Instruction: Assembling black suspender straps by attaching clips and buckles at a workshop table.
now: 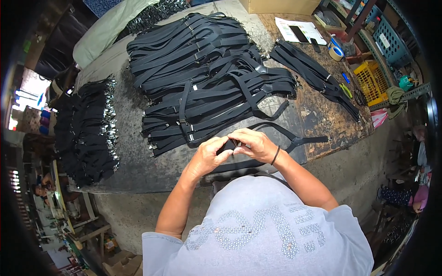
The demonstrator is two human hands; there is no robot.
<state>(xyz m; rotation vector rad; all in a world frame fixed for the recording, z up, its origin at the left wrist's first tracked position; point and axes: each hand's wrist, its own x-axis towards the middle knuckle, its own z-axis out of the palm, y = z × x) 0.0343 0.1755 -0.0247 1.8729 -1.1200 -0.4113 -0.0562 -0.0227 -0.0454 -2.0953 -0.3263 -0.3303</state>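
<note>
Two hands (209,156) (255,146) pinch a black strap (226,146) near the table edge (142,189).

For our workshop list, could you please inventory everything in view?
loose strap: one, black, in hands
strap pile: one, black, centre
strap bundle: one, black, right
clip-ended stack: one, black, left
table: one, grey-brown, centre
box: one, brown, far edge
papers: uncountable, white, far right
phone: one, black, on papers
tape: one, blue, beside papers
crate: one, yellow, right
clutter: uncountable, mixed, edges
left hand: one, on strap
right hand: one, on strap
</note>
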